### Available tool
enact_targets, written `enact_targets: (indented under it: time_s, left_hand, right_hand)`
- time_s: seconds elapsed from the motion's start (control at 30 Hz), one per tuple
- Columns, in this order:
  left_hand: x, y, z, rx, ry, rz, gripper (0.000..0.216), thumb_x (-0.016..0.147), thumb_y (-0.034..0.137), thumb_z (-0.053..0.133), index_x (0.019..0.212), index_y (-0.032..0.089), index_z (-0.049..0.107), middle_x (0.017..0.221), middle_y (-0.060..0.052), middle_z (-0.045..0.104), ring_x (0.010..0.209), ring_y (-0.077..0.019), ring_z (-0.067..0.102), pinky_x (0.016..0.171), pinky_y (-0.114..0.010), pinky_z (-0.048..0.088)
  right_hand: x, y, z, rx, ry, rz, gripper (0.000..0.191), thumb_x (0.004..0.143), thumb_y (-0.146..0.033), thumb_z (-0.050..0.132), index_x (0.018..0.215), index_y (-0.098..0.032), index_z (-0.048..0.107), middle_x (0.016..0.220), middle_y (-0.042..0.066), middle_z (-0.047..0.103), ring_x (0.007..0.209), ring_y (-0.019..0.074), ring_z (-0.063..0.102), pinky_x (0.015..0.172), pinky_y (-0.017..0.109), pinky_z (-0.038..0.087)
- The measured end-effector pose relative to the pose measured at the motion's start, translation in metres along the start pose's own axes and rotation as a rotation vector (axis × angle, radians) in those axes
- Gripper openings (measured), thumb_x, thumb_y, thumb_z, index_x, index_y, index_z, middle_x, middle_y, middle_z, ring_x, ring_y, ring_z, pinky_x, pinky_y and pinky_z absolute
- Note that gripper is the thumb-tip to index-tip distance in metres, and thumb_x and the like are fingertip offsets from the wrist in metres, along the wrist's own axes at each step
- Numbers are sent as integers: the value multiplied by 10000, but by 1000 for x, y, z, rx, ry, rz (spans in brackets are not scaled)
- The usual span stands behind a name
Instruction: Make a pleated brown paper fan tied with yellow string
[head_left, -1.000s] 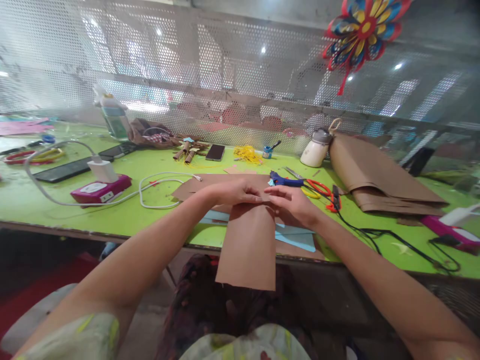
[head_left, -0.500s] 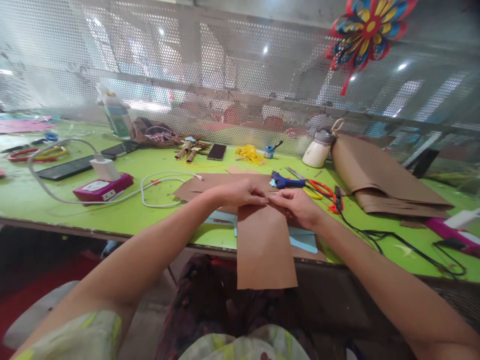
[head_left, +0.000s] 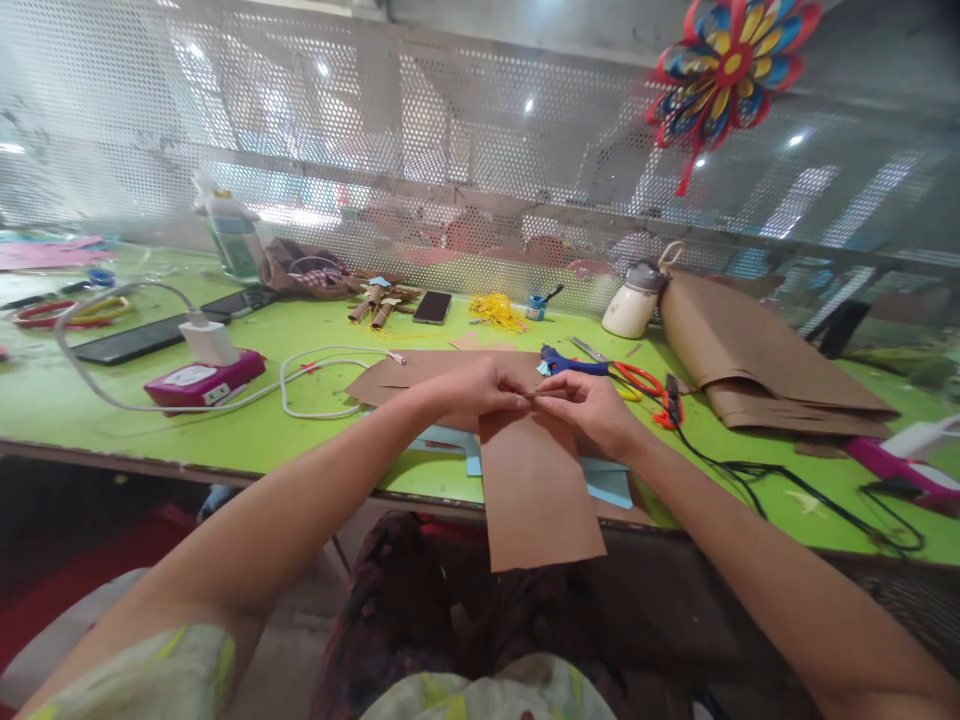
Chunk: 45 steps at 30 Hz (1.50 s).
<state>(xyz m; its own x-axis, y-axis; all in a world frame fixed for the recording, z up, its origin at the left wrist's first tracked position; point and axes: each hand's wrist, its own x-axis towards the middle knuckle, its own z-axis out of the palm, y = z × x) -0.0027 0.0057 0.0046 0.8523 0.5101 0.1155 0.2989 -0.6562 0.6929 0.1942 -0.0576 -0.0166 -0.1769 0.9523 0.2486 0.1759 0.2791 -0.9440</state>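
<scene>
Between my two hands is a strip of brown paper (head_left: 544, 500), its upper end pinched and its free end hanging past the table's front edge toward my lap. My left hand (head_left: 491, 388) grips the top edge with thumb and fingers. Close beside it, my right hand (head_left: 592, 405) pinches the same edge, and the fingertips nearly meet. The pinched edge looks narrowly rolled or folded, though the fingers partly hide it. Beneath lie a larger brown paper sheet (head_left: 390, 376) and light blue paper pieces (head_left: 609, 484). A blue glue gun (head_left: 574, 364) rests just beyond my right hand.
Orange-handled scissors (head_left: 637, 377) and a black cord (head_left: 739, 470) lie to the right, near folded brown paper (head_left: 765, 340). A cream jug (head_left: 631, 303), yellow string (head_left: 496, 311) and a phone (head_left: 433, 307) stand or lie behind. Leftward are a magenta power strip (head_left: 206, 380) and white cable (head_left: 282, 385).
The hanging end of the brown paper strip has swung slightly to the right and tilted. Both hands keep their pinch on its top edge, with the right fingers shifted a little.
</scene>
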Motion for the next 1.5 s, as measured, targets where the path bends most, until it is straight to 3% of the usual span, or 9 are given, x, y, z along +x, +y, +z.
enact_targets:
  time_s: [0.1, 0.23, 0.4, 0.63, 0.87, 1.0, 1.2, 1.33, 1.5]
  left_hand:
    - [2, -1, 1, 43, 45, 31, 302, 795, 328, 522, 952, 142, 700, 739, -12, 642, 633, -102, 497, 581, -203, 366]
    - [1, 0, 2, 98, 84, 43, 307, 787, 339, 530, 943, 144, 709, 695, -7, 633, 595, -96, 481, 555, -201, 352]
    - [1, 2, 3, 113, 88, 23, 326, 790, 340, 525, 993, 156, 702, 657, 7, 620, 573, -91, 464, 548, -198, 340]
    - [1, 8, 4, 40, 24, 13, 341, 817, 333, 499, 1057, 163, 671, 804, -9, 654, 672, -102, 500, 614, -199, 370]
    - [0, 11, 4, 17, 21, -15, 355, 823, 401, 472, 862, 125, 692, 613, 20, 532, 556, -79, 402, 527, -196, 310]
    - [1, 11, 5, 83, 73, 24, 333, 812, 369, 482, 776, 108, 685, 559, 28, 489, 532, -71, 376, 508, -188, 283]
    - [2, 13, 8, 175, 74, 45, 312, 844, 325, 460, 914, 125, 689, 595, 16, 552, 538, -76, 417, 533, -193, 301]
    - [2, 12, 8, 206, 62, 113, 326, 880, 333, 416, 1041, 166, 645, 740, -1, 624, 619, -93, 479, 582, -193, 327]
    - [2, 4, 9, 416, 100, 119, 358, 912, 357, 334, 1120, 203, 581, 819, -32, 628, 656, -124, 513, 564, -212, 315]
  right_hand:
    - [0, 0, -1, 73, -19, 108, 325, 661, -445, 698, 821, -163, 668, 761, 28, 666, 647, 140, 586, 574, 256, 455]
    - [0, 2, -2, 81, 54, 177, 293, 648, -443, 706, 725, -161, 690, 620, 7, 635, 516, 117, 523, 472, 242, 386]
    - [3, 6, -3, 42, 113, 103, 268, 631, -388, 729, 763, -154, 723, 661, 18, 672, 563, 123, 545, 531, 247, 404]
    - [3, 9, -5, -107, 131, -66, 221, 689, -360, 692, 779, -163, 733, 773, 50, 716, 695, 181, 619, 688, 309, 480]
    - [-2, 0, -4, -321, 128, -242, 198, 731, -339, 655, 777, -164, 736, 780, 49, 719, 717, 193, 631, 670, 297, 489]
    - [0, 0, -4, -268, 89, -201, 209, 728, -348, 658, 782, -161, 735, 760, 41, 711, 691, 173, 615, 645, 279, 477]
    - [1, 2, -4, -183, 81, -96, 236, 680, -370, 697, 731, -140, 716, 691, 34, 685, 620, 144, 575, 592, 261, 451]
    - [-1, -3, -7, -254, 120, -164, 225, 692, -363, 688, 698, -139, 708, 672, 31, 673, 611, 141, 561, 578, 257, 436]
    - [0, -5, -13, -321, 191, -275, 179, 724, -314, 662, 718, -143, 713, 698, 39, 680, 642, 149, 571, 610, 265, 435]
